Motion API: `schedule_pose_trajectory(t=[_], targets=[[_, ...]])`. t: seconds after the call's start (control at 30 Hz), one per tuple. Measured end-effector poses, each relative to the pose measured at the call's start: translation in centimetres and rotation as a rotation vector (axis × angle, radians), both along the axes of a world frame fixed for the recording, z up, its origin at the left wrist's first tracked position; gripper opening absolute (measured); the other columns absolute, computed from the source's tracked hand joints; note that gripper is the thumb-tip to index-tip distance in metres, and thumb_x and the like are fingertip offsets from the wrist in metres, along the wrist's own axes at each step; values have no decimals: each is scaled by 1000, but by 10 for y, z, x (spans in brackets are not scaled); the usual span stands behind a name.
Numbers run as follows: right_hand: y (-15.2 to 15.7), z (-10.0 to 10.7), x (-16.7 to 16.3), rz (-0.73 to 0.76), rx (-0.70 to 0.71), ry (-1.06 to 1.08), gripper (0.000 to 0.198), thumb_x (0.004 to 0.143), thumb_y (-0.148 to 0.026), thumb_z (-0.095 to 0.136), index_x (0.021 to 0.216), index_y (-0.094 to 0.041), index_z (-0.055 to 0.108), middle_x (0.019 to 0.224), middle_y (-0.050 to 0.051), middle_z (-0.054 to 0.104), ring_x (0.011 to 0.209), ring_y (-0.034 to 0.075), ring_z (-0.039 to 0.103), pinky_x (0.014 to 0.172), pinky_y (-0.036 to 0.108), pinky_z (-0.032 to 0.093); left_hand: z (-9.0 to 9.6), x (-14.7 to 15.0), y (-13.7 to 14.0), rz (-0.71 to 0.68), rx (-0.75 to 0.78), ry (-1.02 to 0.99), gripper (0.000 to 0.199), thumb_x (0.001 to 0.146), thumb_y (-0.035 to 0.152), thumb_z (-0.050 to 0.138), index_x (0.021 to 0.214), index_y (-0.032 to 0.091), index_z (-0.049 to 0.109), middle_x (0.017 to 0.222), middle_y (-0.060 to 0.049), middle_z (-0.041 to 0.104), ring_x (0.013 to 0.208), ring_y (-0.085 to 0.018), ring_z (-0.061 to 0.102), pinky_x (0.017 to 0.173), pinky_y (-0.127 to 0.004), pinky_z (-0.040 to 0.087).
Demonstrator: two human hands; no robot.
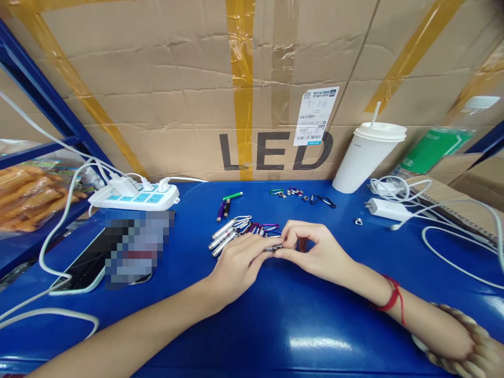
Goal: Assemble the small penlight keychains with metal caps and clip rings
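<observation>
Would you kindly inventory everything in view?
Held part: one, metallic, centre
Metal tubes: several, silver, centre
Loose tubes: three, green, purple, black, back
Clips and fittings: several, mixed, back
Cup: one, white, right
Bottle: one, green-labelled, far right
Power strip: one, white, back left
Phone: one, dark-screened, left
Blurred item: one, unclear, left
Cables and chargers: several, white, both sides
Wrapped items: several, orange, far left
Carton: one, brown, behind
Table: one, blue, beneath
Bracelets: two, red, beige, right arm
Left hand: one, centre
Right hand: one, centre
</observation>
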State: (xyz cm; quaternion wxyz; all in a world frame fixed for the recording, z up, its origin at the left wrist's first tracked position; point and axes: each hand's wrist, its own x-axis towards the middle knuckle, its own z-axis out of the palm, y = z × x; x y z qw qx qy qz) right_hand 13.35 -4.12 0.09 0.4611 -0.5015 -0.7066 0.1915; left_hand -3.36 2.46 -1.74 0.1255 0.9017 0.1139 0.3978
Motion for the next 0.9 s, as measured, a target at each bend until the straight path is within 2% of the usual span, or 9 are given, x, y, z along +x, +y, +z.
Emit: schedule_pose_trajectory(t=[0.17, 0.33, 0.47, 0.63, 0.9], targets=[[-2, -1, 1, -57, -11, -80, 30, 76, -35, 63, 60, -13, 51, 65, 1, 55, 52, 6, 47, 47, 17, 36, 0, 0, 0, 77, -42, 42, 20, 83, 18, 48, 97, 22, 60, 84, 4, 68, 76, -5, 62, 70, -15, 48], [-1, 0, 3, -80, 48, -115, 29, 74, -37, 65, 62, -13, 55, 65, 1, 55, 53, 6, 49, 47, 18, 37, -1, 2, 0, 123, -120, 72, 18, 83, 23, 46, 95, 21, 60, 87, 2, 68, 77, -6, 63, 71, -15, 50], [-2, 2, 3, -98, 85, -87, 22, 71, -34, 68, 73, -13, 60, 69, 0, 58, 51, 5, 49, 46, 16, 39, -3, 3, -1, 128, -187, 74, 20, 84, 26, 45, 96, 20, 59, 87, 0, 68, 70, -6, 63, 69, -15, 52], [-1, 3, 3, -15, 146, -72, 15, 76, -21, 64, 89, -15, 65, 77, 2, 60, 56, 5, 53, 49, 15, 44, -2, 2, -1, 130, -222, 88, 23, 85, 26, 43, 101, 19, 57, 82, 0, 68, 65, -6, 62, 68, -17, 52], [0, 3, 4, 104, 86, 101, 9, 76, -15, 63, 83, -12, 67, 81, 5, 58, 50, 4, 55, 43, 15, 48, -4, 1, 0, 106, -196, 102, 23, 85, 25, 41, 101, 18, 56, 79, -1, 67, 58, -5, 58, 62, -15, 50]])
